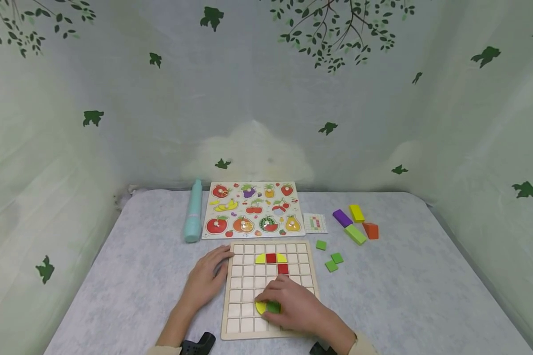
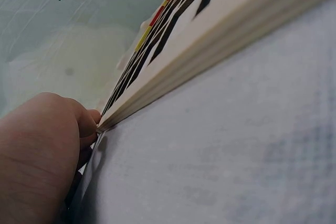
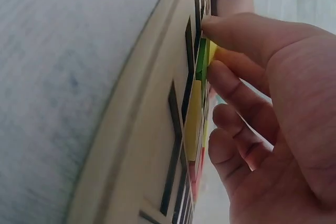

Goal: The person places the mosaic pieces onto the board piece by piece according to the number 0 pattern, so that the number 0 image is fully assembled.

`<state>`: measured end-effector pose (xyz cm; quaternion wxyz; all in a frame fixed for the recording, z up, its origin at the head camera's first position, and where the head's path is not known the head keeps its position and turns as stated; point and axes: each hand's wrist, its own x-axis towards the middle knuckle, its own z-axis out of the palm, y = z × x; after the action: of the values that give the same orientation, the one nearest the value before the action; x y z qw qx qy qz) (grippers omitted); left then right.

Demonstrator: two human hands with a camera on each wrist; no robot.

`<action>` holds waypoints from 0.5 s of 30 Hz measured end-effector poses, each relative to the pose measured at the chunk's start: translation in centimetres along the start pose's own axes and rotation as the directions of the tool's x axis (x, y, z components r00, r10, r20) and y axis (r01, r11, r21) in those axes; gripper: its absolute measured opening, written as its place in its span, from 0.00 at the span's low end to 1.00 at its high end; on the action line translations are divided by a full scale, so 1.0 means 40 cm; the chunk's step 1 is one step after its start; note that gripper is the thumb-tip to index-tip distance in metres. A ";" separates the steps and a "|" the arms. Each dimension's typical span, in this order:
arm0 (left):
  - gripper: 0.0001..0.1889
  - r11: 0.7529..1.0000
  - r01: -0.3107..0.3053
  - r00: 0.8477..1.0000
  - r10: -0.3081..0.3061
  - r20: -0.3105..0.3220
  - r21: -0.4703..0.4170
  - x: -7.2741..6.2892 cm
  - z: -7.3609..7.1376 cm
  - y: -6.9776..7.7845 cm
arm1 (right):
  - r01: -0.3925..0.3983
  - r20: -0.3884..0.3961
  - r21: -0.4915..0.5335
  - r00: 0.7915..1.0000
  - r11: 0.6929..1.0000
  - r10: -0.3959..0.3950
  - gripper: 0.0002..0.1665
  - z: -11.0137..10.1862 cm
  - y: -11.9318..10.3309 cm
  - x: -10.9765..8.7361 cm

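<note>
My left hand (image 1: pixel 209 276) rests against the left edge of a wooden grid board (image 1: pixel 241 325), its fingertips touching the frame near the far corner. Over the near part of the board, my right hand (image 1: pixel 295 303) pinches a yellow rounded tile (image 1: pixel 260 308) between thumb and forefinger. A green square tile (image 1: pixel 273 307) sits beside it, under the hand. The right wrist view shows another yellow tile (image 3: pixel 193 121) past the green one, hidden by the hand in the head view. Farther up the grid lie a red square (image 1: pixel 271 258) between two yellow tiles (image 1: pixel 260 259), and another red square (image 1: pixel 283 269).
Beyond the board lie a fruit puzzle (image 1: pixel 256 230) and a teal bottle (image 1: pixel 193 217). A small pattern card (image 1: pixel 315 223) is beside the puzzle. To the right are loose green squares (image 1: pixel 331 266) and purple (image 1: pixel 342 218), yellow (image 1: pixel 357 213), light-green (image 1: pixel 355 234) and orange (image 1: pixel 371 230) blocks.
</note>
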<state>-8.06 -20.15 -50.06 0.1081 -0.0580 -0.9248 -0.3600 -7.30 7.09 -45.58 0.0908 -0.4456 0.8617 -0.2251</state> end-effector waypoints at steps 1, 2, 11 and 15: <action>0.16 1.000 -0.001 1.000 0.001 -0.002 0.000 0.000 0.001 0.000 | 0.003 0.001 -0.006 1.000 1.000 -0.003 0.15 0.000 -0.001 -0.001; 0.16 1.000 -0.003 1.000 0.003 -0.004 0.001 -0.001 0.001 0.000 | 0.003 0.001 -0.007 1.000 1.000 -0.003 0.15 -0.002 -0.002 -0.002; 0.16 1.000 -0.004 1.000 0.004 -0.007 -0.004 -0.001 0.004 0.000 | 0.013 0.000 0.010 1.000 1.000 -0.013 0.16 -0.003 -0.004 -0.011; 0.16 1.000 -0.008 1.000 0.008 -0.010 -0.003 -0.001 0.002 0.001 | 0.023 -0.008 0.019 1.000 1.000 -0.023 0.16 -0.001 -0.003 -0.013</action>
<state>-8.02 -20.07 -50.12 0.1142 -0.0601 -0.9235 -0.3613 -6.94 7.46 -45.52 0.0892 -0.4538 0.8546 -0.2360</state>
